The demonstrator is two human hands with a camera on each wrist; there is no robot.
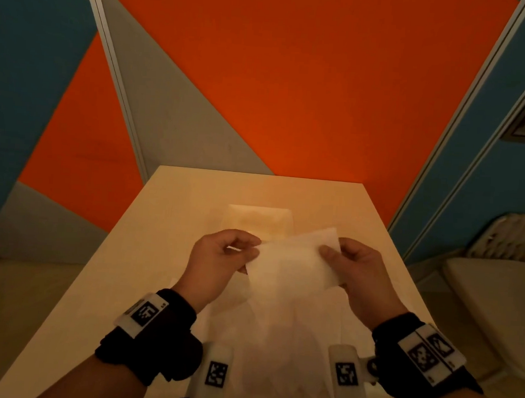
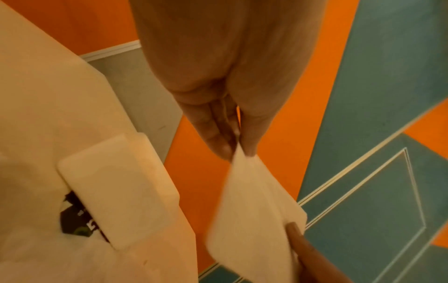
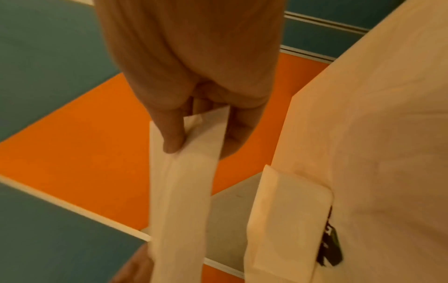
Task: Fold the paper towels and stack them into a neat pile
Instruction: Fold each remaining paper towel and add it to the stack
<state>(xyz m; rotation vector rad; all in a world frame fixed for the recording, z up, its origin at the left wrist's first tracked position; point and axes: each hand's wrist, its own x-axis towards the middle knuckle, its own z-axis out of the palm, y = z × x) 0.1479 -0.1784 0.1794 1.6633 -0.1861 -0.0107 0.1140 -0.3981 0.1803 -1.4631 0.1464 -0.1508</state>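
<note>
Thin white paper towel (image 1: 288, 262) pinched taut between left hand (image 1: 220, 257) and right hand (image 1: 355, 266), above smooth cream table (image 1: 177, 212)

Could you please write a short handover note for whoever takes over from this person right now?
Left hand: pinches one end of a paper towel.
Right hand: pinches the other end, so the towel is held above the table.
Folded pile: lies flat on the table beyond the hands.
More loose towel lies on the table under the wrists.
Done: at least one towel folded and laid down.
Left: finish folding the held towel, lay it on the pile, then fold the rest.
</note>
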